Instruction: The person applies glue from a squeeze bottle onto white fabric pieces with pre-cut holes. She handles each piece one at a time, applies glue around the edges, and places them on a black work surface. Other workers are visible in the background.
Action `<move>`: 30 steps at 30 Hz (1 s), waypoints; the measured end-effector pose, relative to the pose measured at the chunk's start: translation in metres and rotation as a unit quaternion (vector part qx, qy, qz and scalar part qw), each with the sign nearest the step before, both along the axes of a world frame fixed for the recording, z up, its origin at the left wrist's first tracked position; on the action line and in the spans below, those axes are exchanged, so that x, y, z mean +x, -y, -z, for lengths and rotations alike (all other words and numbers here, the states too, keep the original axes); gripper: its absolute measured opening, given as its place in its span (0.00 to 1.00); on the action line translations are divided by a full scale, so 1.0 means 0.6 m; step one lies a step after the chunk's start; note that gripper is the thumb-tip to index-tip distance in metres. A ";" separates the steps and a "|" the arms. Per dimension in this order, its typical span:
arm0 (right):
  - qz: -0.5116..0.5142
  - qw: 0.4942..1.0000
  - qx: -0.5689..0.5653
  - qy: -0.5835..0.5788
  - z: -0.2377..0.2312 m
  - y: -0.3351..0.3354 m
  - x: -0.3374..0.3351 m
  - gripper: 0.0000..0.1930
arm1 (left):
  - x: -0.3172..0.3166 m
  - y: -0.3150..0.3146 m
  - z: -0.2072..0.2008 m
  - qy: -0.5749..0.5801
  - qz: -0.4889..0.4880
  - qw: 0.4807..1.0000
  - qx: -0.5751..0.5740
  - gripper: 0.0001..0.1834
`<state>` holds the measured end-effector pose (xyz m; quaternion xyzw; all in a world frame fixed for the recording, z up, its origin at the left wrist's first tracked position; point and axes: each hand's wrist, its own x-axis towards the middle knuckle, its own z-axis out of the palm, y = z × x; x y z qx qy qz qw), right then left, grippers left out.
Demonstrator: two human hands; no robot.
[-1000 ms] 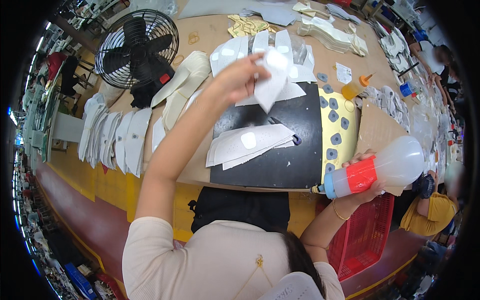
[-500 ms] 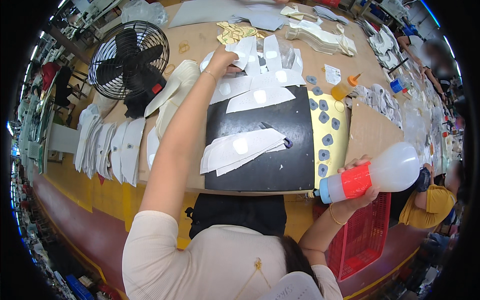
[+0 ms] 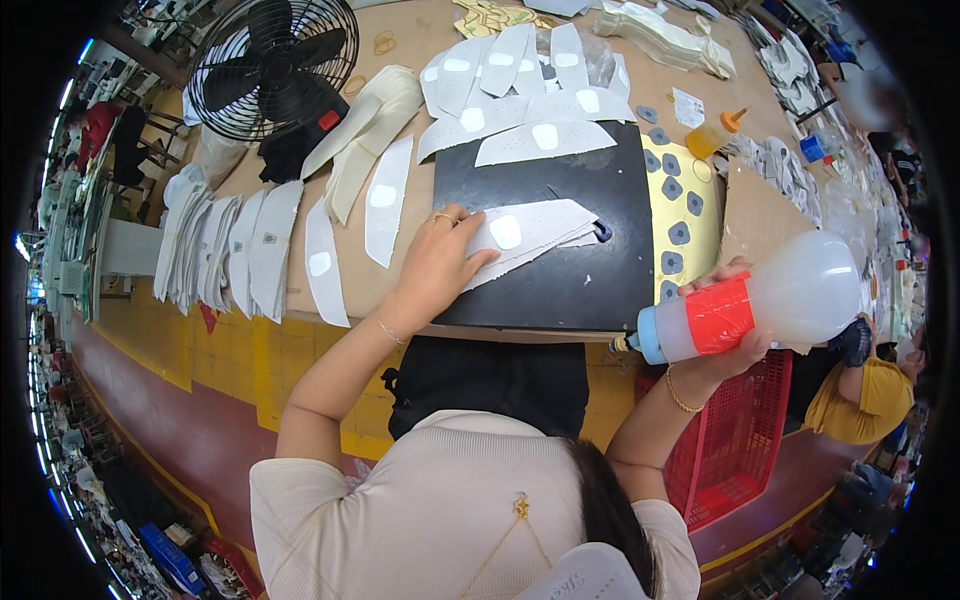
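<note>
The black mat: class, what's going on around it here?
The person's left hand rests on the left end of a stack of white pieces on the black mat. The right hand holds a translucent bottle with a red band, its nozzle pointing left, by the mat's near right corner. Other patched white pieces lie at the mat's far edge.

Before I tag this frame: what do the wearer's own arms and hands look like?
Short cream ribbed sleeves, bare forearms. Left hand: bare, gold-coloured ring, thin bracelet at the wrist. Right hand: bare, gold-coloured chain bracelet.
</note>
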<state>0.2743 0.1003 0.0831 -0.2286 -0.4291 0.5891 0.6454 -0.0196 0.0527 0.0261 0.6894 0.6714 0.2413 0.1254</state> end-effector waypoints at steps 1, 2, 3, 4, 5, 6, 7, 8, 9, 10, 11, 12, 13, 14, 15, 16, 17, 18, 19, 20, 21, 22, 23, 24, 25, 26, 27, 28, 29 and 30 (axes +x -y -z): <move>-0.017 1.000 0.013 0.002 0.002 0.001 -0.003 0.39 | 0.003 0.005 0.004 -0.002 -0.002 1.000 0.031 0.23; -0.033 0.999 0.027 0.005 0.002 0.001 -0.005 0.38 | 0.008 0.009 0.005 -0.018 -0.001 0.998 0.062 0.22; -0.049 0.998 0.041 0.009 0.001 0.003 -0.007 0.38 | 0.012 0.013 0.006 -0.033 0.002 0.995 0.094 0.22; -0.040 0.998 0.042 0.021 0.000 0.006 -0.008 0.38 | 0.015 0.015 0.007 -0.048 0.004 0.991 0.124 0.21; -0.031 0.998 0.043 0.033 -0.001 0.009 -0.008 0.38 | 0.016 0.014 0.007 -0.031 0.006 0.993 0.114 0.20; -0.022 0.998 0.044 0.045 -0.002 0.012 -0.009 0.39 | 0.017 0.012 0.005 -0.013 0.008 0.995 0.103 0.20; -0.016 0.998 0.040 0.051 -0.002 0.014 -0.010 0.40 | 0.017 0.009 0.003 0.004 0.010 0.996 0.093 0.19; -0.010 0.998 0.035 0.057 -0.001 0.017 -0.010 0.41 | 0.017 0.005 -0.005 0.057 0.006 0.998 0.015 0.19; -0.005 0.998 0.030 0.063 -0.001 0.019 -0.012 0.42 | 0.016 -0.002 -0.018 0.109 0.002 0.992 -0.063 0.19; 0.008 0.997 0.026 0.070 -0.003 0.021 -0.017 0.42 | 0.014 -0.009 -0.023 0.161 -0.002 0.977 -0.140 0.19; 0.017 0.997 0.023 0.074 -0.006 0.023 -0.026 0.43 | 0.008 -0.014 -0.015 0.221 0.012 0.963 -0.156 0.18; 0.029 0.996 0.020 0.079 -0.010 0.025 -0.037 0.44 | 0.001 -0.020 0.001 0.282 0.028 0.944 -0.171 0.18; 0.052 0.992 0.036 0.107 -0.017 0.025 -0.050 0.45 | -0.002 -0.021 0.011 0.341 0.043 0.921 -0.186 0.18; 0.079 0.987 0.049 0.135 -0.025 0.024 -0.062 0.46 | 0.000 -0.019 0.010 0.429 0.039 0.874 -0.224 0.18; 0.103 0.979 0.062 0.164 -0.031 0.023 -0.074 0.46 | 0.004 -0.014 0.002 0.514 0.032 0.817 -0.259 0.18; 0.110 0.977 0.074 0.169 -0.032 0.021 -0.083 0.46 | 0.008 -0.009 -0.010 0.593 0.024 0.750 -0.291 0.18; 0.117 0.974 0.087 0.174 -0.032 0.018 -0.092 0.46 | 0.015 -0.003 -0.035 0.643 0.028 0.695 -0.320 0.22; 0.124 0.971 0.099 0.179 -0.032 0.017 -0.099 0.46 | 0.019 0.003 -0.044 0.653 0.035 0.688 -0.315 0.23; 0.107 0.975 0.087 0.172 -0.036 0.017 -0.103 0.47 | 0.023 0.007 -0.049 0.663 0.042 0.681 -0.309 0.25; 0.116 0.973 0.110 0.169 -0.030 0.012 -0.103 0.44 | 0.027 0.011 -0.058 0.672 0.050 0.673 -0.304 0.26; 0.125 0.969 0.133 0.165 -0.019 0.005 -0.103 0.42 | 0.030 0.014 -0.073 0.677 0.056 0.668 -0.304 0.27; 0.134 0.965 0.155 0.162 -0.013 0.002 -0.102 0.39 | 0.032 0.018 -0.083 0.679 0.061 0.663 -0.308 0.28; 0.139 0.962 0.160 0.172 -0.015 0.003 -0.104 0.37 | 0.033 0.020 -0.092 0.681 0.064 0.660 -0.311 0.28; 0.144 0.958 0.165 0.183 -0.021 0.004 -0.107 0.36 | 0.034 0.023 -0.099 0.683 0.068 0.656 -0.314 0.28; 0.149 0.955 0.170 0.194 -0.024 0.006 -0.109 0.35 | 0.035 0.025 -0.106 0.679 0.068 0.659 -0.316 0.28; 0.163 0.944 0.188 0.215 -0.021 0.004 -0.105 0.33 | 0.037 0.027 -0.113 0.676 0.069 0.662 -0.318 0.28; 0.177 0.933 0.206 0.236 -0.017 0.000 -0.099 0.31 | 0.038 0.029 -0.119 0.672 0.069 0.665 -0.319 0.27; 0.180 0.932 0.208 0.237 -0.018 -0.001 -0.100 0.30 | 0.039 0.031 -0.123 0.665 0.075 0.671 -0.320 0.27; 0.184 0.930 0.209 0.238 -0.018 -0.003 -0.100 0.29 | 0.041 0.033 -0.127 0.658 0.082 0.677 -0.320 0.27; 0.177 0.939 0.195 0.220 -0.025 -0.003 -0.108 0.28 | 0.042 0.035 -0.129 0.650 0.088 0.683 -0.321 0.27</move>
